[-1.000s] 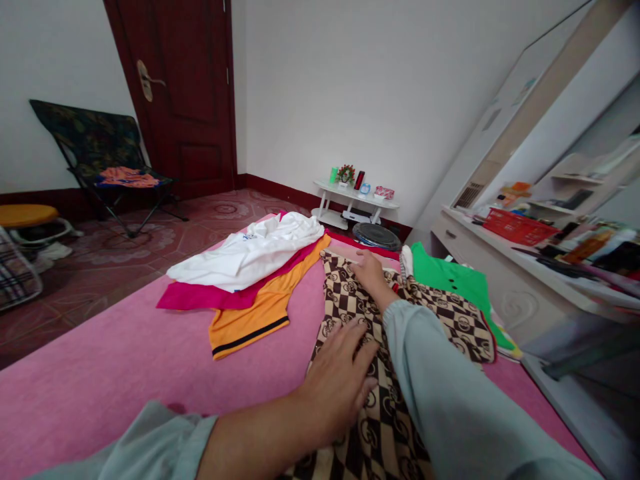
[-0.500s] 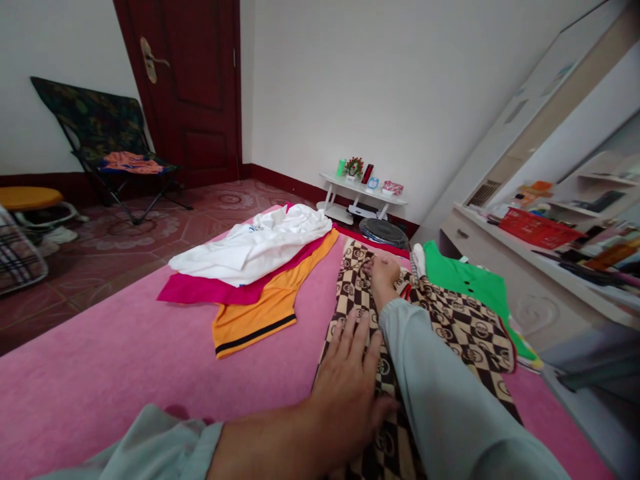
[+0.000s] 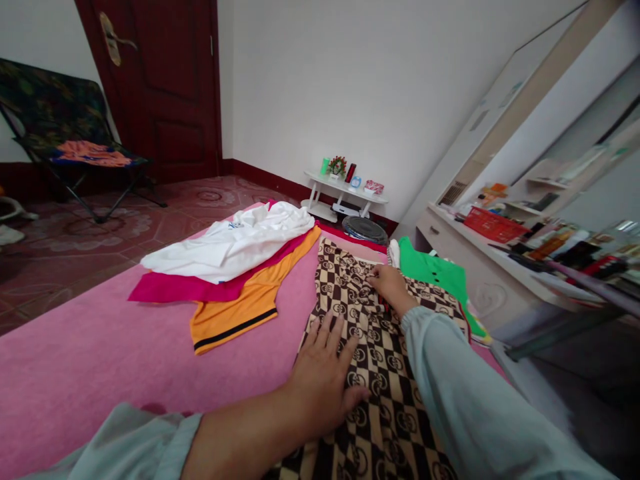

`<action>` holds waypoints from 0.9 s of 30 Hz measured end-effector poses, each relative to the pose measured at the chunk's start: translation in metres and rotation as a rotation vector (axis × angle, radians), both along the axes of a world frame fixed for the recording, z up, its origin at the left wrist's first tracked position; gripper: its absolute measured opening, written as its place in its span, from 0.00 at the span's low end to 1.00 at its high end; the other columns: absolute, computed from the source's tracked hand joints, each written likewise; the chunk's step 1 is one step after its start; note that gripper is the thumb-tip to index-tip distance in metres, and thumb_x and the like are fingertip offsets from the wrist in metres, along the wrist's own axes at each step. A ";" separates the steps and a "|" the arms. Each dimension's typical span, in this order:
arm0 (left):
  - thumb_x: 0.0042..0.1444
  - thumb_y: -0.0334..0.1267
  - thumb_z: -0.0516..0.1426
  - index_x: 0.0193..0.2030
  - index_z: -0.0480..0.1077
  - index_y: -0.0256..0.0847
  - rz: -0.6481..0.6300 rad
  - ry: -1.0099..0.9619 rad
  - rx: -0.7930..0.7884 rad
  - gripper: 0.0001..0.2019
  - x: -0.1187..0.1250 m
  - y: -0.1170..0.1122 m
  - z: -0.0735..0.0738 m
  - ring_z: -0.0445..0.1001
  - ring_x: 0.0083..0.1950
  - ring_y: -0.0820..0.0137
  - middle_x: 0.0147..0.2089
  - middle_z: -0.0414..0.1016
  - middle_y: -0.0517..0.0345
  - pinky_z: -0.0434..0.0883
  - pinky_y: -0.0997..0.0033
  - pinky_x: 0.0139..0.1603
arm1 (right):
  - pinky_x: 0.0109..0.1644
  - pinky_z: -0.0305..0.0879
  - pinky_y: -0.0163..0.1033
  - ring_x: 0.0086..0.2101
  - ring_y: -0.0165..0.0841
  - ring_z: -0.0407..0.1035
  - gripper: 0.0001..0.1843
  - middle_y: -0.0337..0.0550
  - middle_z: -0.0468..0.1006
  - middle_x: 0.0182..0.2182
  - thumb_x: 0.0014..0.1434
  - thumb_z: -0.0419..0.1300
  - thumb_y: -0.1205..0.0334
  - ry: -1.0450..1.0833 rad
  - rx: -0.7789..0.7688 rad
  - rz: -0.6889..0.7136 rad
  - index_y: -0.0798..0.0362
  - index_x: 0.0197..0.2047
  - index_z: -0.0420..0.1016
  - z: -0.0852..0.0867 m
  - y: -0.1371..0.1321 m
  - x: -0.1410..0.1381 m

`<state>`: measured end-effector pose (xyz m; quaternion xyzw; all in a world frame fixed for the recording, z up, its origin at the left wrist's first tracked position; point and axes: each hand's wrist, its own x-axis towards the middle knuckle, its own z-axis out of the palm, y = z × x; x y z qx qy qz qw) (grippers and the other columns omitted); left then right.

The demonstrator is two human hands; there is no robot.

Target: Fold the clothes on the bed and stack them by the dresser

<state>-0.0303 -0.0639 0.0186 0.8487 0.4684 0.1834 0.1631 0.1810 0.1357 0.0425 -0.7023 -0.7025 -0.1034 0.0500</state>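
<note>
A brown-and-beige checkered garment [image 3: 385, 380] with a round printed motif lies spread on the pink bed cover [image 3: 100, 367]. My left hand [image 3: 325, 377] rests flat on its left side, fingers spread. Farther up, my right hand [image 3: 393, 285] is closed on the cloth of the garment, thumb and fingers pinched together. Small folds run through the fabric beside the right hand. Part of the garment, with red edging, reaches right over a green garment [image 3: 433, 263]. My right sleeve hides some of the checkered cloth.
Left of the garment lie a white shirt [image 3: 230, 243], a magenta garment [image 3: 175, 288] and an orange garment [image 3: 235, 317] with a black stripe. A dresser [image 3: 465, 257] bearing a red basket [image 3: 493, 223] borders the bed's right. Beyond stands a low white table [image 3: 345, 187].
My right hand has moved right with the pinched cloth, and the checkered garment shows wider between my hands. My left hand stays flat on it. The view has turned slightly right.
</note>
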 end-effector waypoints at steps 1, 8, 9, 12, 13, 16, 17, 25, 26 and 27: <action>0.56 0.63 0.47 0.68 0.52 0.46 0.003 0.007 0.006 0.37 0.000 0.000 -0.001 0.33 0.72 0.50 0.72 0.39 0.45 0.40 0.41 0.68 | 0.44 0.61 0.39 0.42 0.41 0.71 0.12 0.53 0.78 0.39 0.56 0.57 0.61 -0.008 0.029 -0.001 0.55 0.40 0.78 -0.002 -0.004 0.001; 0.55 0.66 0.44 0.67 0.54 0.50 0.008 0.045 0.044 0.37 0.001 0.001 -0.006 0.34 0.72 0.48 0.72 0.40 0.47 0.39 0.40 0.67 | 0.51 0.57 0.41 0.50 0.41 0.63 0.16 0.52 0.70 0.50 0.59 0.52 0.65 0.005 0.350 0.048 0.54 0.50 0.70 0.010 -0.037 0.018; 0.56 0.66 0.44 0.67 0.54 0.50 0.004 0.050 0.050 0.37 0.001 0.001 -0.006 0.34 0.72 0.48 0.72 0.40 0.47 0.38 0.41 0.67 | 0.52 0.57 0.42 0.50 0.42 0.62 0.17 0.51 0.70 0.50 0.59 0.52 0.63 0.030 0.425 0.025 0.54 0.51 0.69 0.014 -0.043 0.029; 0.56 0.65 0.45 0.67 0.55 0.48 -0.008 0.065 0.060 0.36 0.001 0.000 -0.005 0.34 0.72 0.48 0.72 0.42 0.44 0.37 0.42 0.67 | 0.51 0.59 0.47 0.50 0.46 0.63 0.22 0.55 0.70 0.50 0.57 0.53 0.58 0.132 0.553 -0.255 0.56 0.54 0.67 0.018 -0.064 0.076; 0.56 0.64 0.45 0.67 0.55 0.47 -0.010 0.069 0.061 0.36 0.001 0.000 -0.005 0.34 0.72 0.48 0.72 0.42 0.43 0.38 0.42 0.67 | 0.49 0.61 0.48 0.50 0.48 0.64 0.25 0.58 0.70 0.50 0.57 0.54 0.55 0.178 0.555 -0.381 0.58 0.55 0.66 0.018 -0.072 0.093; 0.57 0.63 0.45 0.67 0.56 0.47 -0.008 0.079 0.065 0.35 0.001 -0.002 -0.003 0.35 0.71 0.48 0.71 0.42 0.43 0.38 0.43 0.67 | 0.45 0.64 0.48 0.47 0.52 0.68 0.38 0.65 0.73 0.48 0.53 0.56 0.42 0.364 0.398 -0.625 0.64 0.57 0.65 0.014 -0.092 0.134; 0.57 0.63 0.45 0.67 0.56 0.47 -0.008 0.080 0.067 0.35 0.001 -0.002 -0.002 0.35 0.71 0.48 0.71 0.42 0.43 0.39 0.43 0.67 | 0.43 0.65 0.47 0.46 0.51 0.69 0.41 0.65 0.74 0.46 0.51 0.56 0.39 0.418 0.309 -0.640 0.65 0.57 0.65 0.012 -0.097 0.143; 0.58 0.62 0.46 0.67 0.56 0.46 -0.005 0.095 0.081 0.34 0.001 -0.004 0.003 0.37 0.71 0.48 0.71 0.43 0.42 0.40 0.43 0.67 | 0.44 0.64 0.49 0.43 0.49 0.72 0.26 0.50 0.80 0.38 0.41 0.63 0.40 0.301 0.127 -0.580 0.49 0.40 0.79 0.013 -0.100 0.138; 0.58 0.62 0.46 0.67 0.56 0.46 -0.006 0.098 0.077 0.34 0.001 -0.004 0.004 0.38 0.71 0.48 0.71 0.44 0.42 0.40 0.43 0.67 | 0.44 0.64 0.48 0.42 0.49 0.72 0.24 0.50 0.80 0.36 0.42 0.63 0.42 0.302 0.151 -0.566 0.50 0.37 0.79 0.015 -0.099 0.135; 0.57 0.62 0.46 0.67 0.56 0.46 -0.007 0.099 0.073 0.34 0.001 -0.005 0.004 0.38 0.71 0.48 0.71 0.44 0.42 0.40 0.43 0.67 | 0.44 0.64 0.48 0.41 0.48 0.72 0.22 0.51 0.80 0.34 0.43 0.63 0.44 0.332 0.203 -0.548 0.51 0.35 0.79 0.016 -0.099 0.131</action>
